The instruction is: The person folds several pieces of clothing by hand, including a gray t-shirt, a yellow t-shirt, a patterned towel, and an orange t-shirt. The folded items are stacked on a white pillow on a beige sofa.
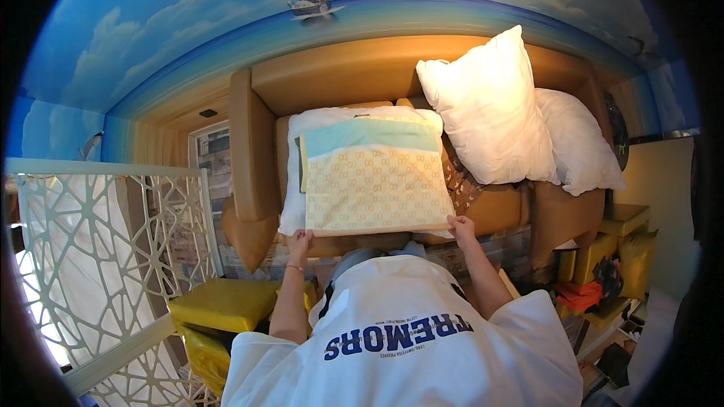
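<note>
A patterned yellow cloth (376, 192) with a turquoise band is spread over a white pillow (293, 181) on a tan sofa. My left hand (300, 242) pinches the near left corner of the cloth. At the near right corner, my right hand (462, 228) grips the same edge. The near edge is stretched fairly straight between both hands. White pillow fabric shows beyond the cloth at the left and far sides. Whether the cloth is a pillowcase or a towel, I cannot tell.
Two more white pillows (486, 113) lean at the right on the tan sofa (257, 147). Brown printed fabric (461, 181) lies beside the cloth. A white lattice partition (107, 243) and a yellow padded seat (223, 302) stand left. Orange cloth (578, 295) lies at lower right.
</note>
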### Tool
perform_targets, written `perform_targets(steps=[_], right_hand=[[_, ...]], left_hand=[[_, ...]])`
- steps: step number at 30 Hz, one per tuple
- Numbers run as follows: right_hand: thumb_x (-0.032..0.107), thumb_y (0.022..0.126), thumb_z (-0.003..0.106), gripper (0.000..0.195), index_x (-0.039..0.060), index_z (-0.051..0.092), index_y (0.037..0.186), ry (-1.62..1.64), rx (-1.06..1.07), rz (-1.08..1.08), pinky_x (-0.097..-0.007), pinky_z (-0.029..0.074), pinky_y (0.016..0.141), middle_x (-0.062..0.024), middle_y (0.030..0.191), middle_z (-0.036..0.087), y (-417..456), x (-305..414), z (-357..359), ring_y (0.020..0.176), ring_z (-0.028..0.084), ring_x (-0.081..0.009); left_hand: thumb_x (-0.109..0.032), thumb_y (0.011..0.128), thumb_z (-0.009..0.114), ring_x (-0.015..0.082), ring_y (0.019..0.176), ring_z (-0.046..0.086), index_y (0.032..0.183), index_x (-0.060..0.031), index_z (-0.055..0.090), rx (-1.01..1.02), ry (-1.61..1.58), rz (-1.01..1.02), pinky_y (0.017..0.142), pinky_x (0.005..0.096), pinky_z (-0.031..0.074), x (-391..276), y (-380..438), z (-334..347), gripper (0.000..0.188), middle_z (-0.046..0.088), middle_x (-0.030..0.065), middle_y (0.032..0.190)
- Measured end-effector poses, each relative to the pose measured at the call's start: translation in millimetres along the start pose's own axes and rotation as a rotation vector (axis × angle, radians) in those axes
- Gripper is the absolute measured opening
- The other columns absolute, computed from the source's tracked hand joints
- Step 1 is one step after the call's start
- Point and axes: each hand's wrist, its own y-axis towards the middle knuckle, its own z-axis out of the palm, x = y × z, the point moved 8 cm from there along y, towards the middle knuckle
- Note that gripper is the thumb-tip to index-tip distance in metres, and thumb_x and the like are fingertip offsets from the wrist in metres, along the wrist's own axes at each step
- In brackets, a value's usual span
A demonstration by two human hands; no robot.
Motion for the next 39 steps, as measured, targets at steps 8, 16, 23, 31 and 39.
perform_targets(steps=[8, 16, 23, 31, 39], right_hand=[[0.019, 0.086, 0.072, 0.022, 0.0048, 0.054, 0.083, 0.459, 0.111, 0.061, -0.0241, 0.044, 0.047, -0.0038, 0.071, 0.057, 3, 17, 33, 0.057, 0.051, -0.0114], [0.010, 0.086, 0.071, 0.018, 0.0085, 0.053, 0.082, 0.090, 0.056, -0.576, -0.0210, 0.043, 0.053, 0.0028, 0.070, 0.054, -80, 139, 70, 0.060, 0.050, -0.0051], [0.010, 0.087, 0.069, 0.017, 0.0065, 0.053, 0.083, 0.003, 0.408, -0.661, -0.0186, 0.040, 0.054, 0.0047, 0.070, 0.052, -208, 215, 192, 0.062, 0.049, -0.0031], [0.011, 0.091, 0.063, 0.015, 0.0077, 0.049, 0.094, 0.238, 0.515, -0.354, -0.0210, 0.049, 0.063, -0.0008, 0.082, 0.057, -212, 219, 179, 0.072, 0.058, -0.0077], [0.003, 0.090, 0.055, 0.026, 0.0089, 0.053, 0.116, 0.476, 0.500, -0.390, -0.0290, 0.054, 0.074, -0.0052, 0.094, 0.060, -236, 268, 148, 0.086, 0.062, -0.0132]], left_hand=[[-0.014, 0.093, 0.060, 0.0272, 0.098, 0.062, 0.113, -0.0031, 0.056, -0.217, -0.690, -0.102, 0.089, 0.0450, 0.052, -9, -6, 37, 0.024, 0.064, 0.0111, 0.103], [-0.005, 0.086, 0.067, 0.0068, 0.075, 0.047, 0.080, -0.0092, 0.047, -0.269, -0.323, 0.674, 0.070, 0.0228, 0.042, -146, -83, 83, 0.022, 0.050, -0.0023, 0.081], [-0.002, 0.087, 0.067, 0.0072, 0.078, 0.047, 0.089, -0.0036, 0.051, 0.246, -0.025, 0.789, 0.072, 0.0211, 0.042, -235, -178, 251, 0.016, 0.053, 0.0006, 0.087], [0.000, 0.084, 0.067, 0.0227, 0.117, 0.054, 0.132, 0.0014, 0.039, 0.485, 0.121, 0.873, 0.099, 0.0323, 0.043, -223, -216, 282, 0.055, 0.054, 0.0135, 0.127], [-0.002, 0.082, 0.066, 0.0303, 0.095, 0.063, 0.119, -0.0053, 0.059, 0.175, 0.614, 0.979, 0.084, 0.0343, 0.052, -227, -220, 234, 0.038, 0.059, 0.0158, 0.110]])
